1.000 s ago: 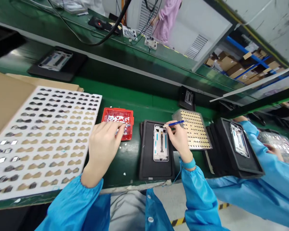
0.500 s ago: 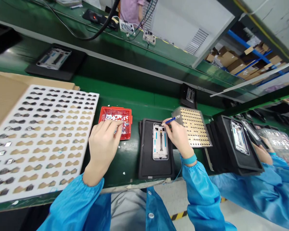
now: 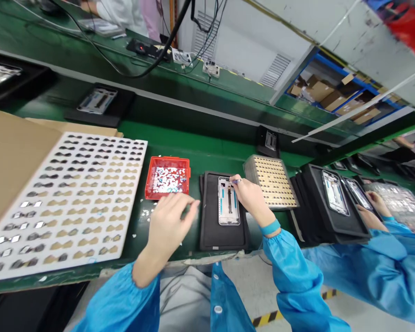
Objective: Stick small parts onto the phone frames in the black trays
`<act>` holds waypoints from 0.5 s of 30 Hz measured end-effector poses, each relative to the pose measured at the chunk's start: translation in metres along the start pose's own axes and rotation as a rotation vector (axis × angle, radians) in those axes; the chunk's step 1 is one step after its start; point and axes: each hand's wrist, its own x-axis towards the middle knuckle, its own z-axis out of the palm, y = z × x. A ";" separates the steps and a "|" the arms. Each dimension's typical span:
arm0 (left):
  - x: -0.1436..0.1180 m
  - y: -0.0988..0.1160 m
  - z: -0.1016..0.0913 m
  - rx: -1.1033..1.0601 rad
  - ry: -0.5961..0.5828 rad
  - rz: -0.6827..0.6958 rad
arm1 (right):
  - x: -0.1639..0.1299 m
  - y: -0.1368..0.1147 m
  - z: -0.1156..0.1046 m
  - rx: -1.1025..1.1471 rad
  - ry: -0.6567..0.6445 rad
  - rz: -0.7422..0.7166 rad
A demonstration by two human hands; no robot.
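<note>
A silver phone frame (image 3: 228, 207) with blue strips lies face up on a black foam tray (image 3: 210, 237). My right hand (image 3: 249, 196), with a blue wristband, is closed around a blue pen-like tool (image 3: 235, 181) at the frame's top right corner; its tip is hidden. My left hand (image 3: 169, 226) is over the green bench between the red bin and the tray, thumb and forefinger brought together. Whatever they pinch is too small to make out. Behind that hand stands the red bin (image 3: 147, 186), holding many small white and blue pieces.
On the left a white sheet (image 3: 133, 184) carries rows of dark and tan bow-shaped parts, beside cardboard (image 3: 17, 147). A clear box of small parts (image 3: 275, 180) stands right of the tray. Further right are stacked black trays (image 3: 318, 203) and a co-worker's hands (image 3: 370, 212).
My left hand has moved off the red bin, right and towards me, uncovering the pieces inside. My right hand stays at the frame's top, and the blue tool now shows less. The view has shifted slightly.
</note>
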 end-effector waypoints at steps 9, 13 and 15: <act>-0.046 0.040 0.023 0.029 -0.594 -0.525 | -0.036 0.013 0.024 0.798 0.421 -0.112; -0.040 0.041 0.030 0.058 -0.620 -0.541 | -0.062 0.024 0.027 0.856 0.623 0.007; -0.039 0.042 0.029 0.043 -0.523 -0.521 | -0.068 0.044 0.025 0.812 0.704 0.129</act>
